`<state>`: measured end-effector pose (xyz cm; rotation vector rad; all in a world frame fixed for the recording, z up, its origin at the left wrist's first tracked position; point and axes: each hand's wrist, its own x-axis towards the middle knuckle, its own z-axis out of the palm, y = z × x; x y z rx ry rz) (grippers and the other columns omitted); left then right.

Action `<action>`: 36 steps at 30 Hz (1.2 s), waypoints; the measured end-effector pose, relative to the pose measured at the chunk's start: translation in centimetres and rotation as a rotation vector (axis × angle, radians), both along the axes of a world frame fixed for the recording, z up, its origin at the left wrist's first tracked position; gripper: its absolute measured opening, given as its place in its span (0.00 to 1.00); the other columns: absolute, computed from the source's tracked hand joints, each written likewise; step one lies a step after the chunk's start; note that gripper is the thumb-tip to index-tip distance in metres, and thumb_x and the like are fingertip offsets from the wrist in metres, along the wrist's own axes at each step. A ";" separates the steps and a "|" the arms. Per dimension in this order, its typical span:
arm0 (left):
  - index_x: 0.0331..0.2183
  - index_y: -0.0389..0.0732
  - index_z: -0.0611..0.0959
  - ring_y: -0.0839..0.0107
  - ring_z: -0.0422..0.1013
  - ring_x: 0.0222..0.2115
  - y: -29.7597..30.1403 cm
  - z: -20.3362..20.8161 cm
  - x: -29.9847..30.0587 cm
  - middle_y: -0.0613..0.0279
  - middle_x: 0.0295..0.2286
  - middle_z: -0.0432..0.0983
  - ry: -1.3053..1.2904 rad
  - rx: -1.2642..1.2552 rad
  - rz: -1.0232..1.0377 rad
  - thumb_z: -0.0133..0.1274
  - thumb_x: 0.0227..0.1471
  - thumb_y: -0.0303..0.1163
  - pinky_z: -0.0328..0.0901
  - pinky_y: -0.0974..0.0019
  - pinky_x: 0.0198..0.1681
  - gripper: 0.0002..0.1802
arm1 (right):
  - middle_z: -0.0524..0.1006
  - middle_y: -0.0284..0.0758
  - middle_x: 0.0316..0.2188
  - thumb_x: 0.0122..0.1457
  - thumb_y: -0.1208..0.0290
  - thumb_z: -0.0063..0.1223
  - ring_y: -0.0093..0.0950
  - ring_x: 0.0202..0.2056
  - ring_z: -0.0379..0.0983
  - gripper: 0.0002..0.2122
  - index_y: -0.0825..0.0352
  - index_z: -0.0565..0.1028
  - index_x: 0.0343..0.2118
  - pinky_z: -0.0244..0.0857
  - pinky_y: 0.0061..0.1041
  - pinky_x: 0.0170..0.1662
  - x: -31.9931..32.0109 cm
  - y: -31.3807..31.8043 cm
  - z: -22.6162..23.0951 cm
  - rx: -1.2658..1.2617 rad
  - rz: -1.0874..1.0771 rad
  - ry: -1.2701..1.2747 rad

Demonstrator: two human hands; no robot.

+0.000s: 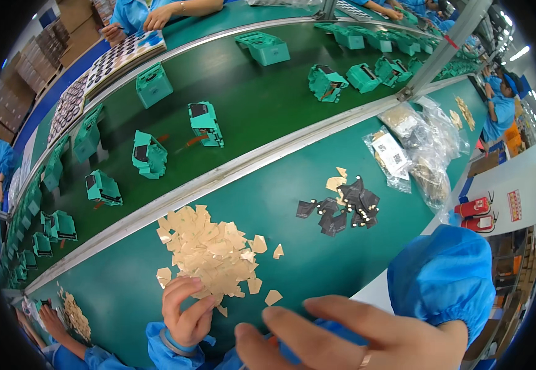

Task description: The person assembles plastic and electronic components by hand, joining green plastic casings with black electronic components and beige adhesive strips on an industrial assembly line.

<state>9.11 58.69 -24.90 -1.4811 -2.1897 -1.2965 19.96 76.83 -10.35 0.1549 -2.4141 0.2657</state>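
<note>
A heap of beige, flat, many-sided pieces (209,250) lies on the green tabletop in front of me. At the heap's near-left edge is my left hand (184,311), its fingers curled together; whether a piece is in them is hidden. My right hand (354,336) is large and close in the lower middle, its fingers stretched apart with nothing seen in them. Beyond it lies a cluster of small black parts with pale ends (348,206). A few beige scraps (336,183) touch the far side of that cluster.
Clear plastic bags with parts (419,145) lie at the right end of the table. A metal rail (249,157) separates my table from a green conveyor (231,80) carrying green housings (149,154). Co-workers' hands (160,17) are across the belt; another's hand (55,320) is at lower left.
</note>
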 end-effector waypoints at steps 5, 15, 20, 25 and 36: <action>0.28 0.39 0.77 0.55 0.69 0.34 0.5 -0.1 0.0 0.52 0.34 0.69 -0.064 -0.020 -0.026 0.56 0.29 0.16 0.66 0.55 0.38 0.16 | 0.70 0.29 0.32 0.43 0.75 0.49 0.26 0.38 0.66 0.07 0.68 0.74 0.27 0.65 0.24 0.37 -0.9 -0.8 -0.4 0.003 -0.179 0.016; 0.29 0.36 0.74 0.54 0.67 0.36 -0.9 -0.3 0.0 0.48 0.36 0.67 -0.150 -0.042 0.175 0.49 0.36 0.14 0.64 0.56 0.41 0.12 | 0.73 0.33 0.39 0.38 0.78 0.55 0.33 0.42 0.70 0.13 0.63 0.76 0.32 0.66 0.28 0.42 -2.6 8.3 1.6 -0.176 -0.211 -0.654; 0.32 0.35 0.73 0.59 0.68 0.35 0.3 0.3 0.4 0.47 0.35 0.68 -0.140 0.064 0.168 0.48 0.44 0.18 0.64 0.61 0.37 0.08 | 0.71 0.39 0.35 0.39 0.90 0.45 0.41 0.38 0.65 0.37 0.52 0.58 0.56 0.61 0.36 0.40 -7.2 31.1 -6.8 0.064 -0.466 -0.211; 0.31 0.33 0.74 0.55 0.70 0.35 0.1 1.1 0.5 0.45 0.34 0.70 -0.212 0.062 0.076 0.48 0.45 0.15 0.67 0.63 0.36 0.07 | 0.73 0.38 0.34 0.41 0.88 0.45 0.35 0.45 0.65 0.40 0.55 0.48 0.60 0.57 0.37 0.45 -8.9 37.8 -14.8 0.355 -0.590 -0.312; 0.43 0.37 0.71 0.53 0.67 0.41 1.6 1.9 1.6 0.49 0.41 0.68 -0.424 0.113 -0.063 0.62 0.37 0.25 0.64 0.58 0.42 0.27 | 0.73 0.37 0.28 0.49 0.88 0.45 0.26 0.32 0.72 0.37 0.63 0.43 0.60 0.66 0.22 0.34 -6.4 21.4 -3.4 -0.804 -0.036 -0.084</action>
